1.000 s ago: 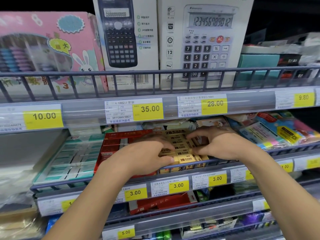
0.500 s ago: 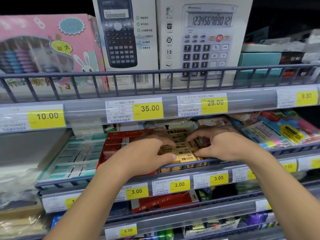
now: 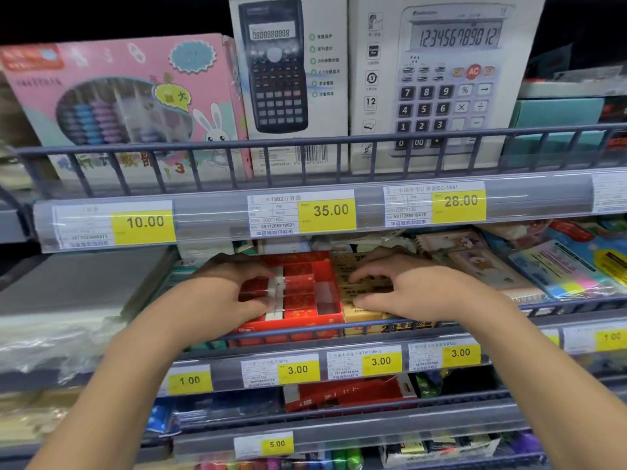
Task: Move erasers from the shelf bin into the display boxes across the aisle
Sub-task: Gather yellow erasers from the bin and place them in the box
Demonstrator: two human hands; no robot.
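A grey wire shelf rail (image 3: 305,329) is running across in front of both hands, and above the fingers a second rail is fencing in a pink abacus box (image 3: 125,106) and two calculator boxes (image 3: 437,79). Just beneath the fingers, a red display box (image 3: 305,313) and a yellow eraser box (image 3: 364,315) are sitting side by side, touching. The left hand (image 3: 224,296) is resting on the red box, its fingers curling round red-and-white erasers (image 3: 278,286) and pinching them against the thumb. The right hand (image 3: 417,290) is spreading over the yellow erasers (image 3: 369,290), fingertips bent down onto them, thumb pressing at the near edge; whether it is actually lifting any, I cannot tell.
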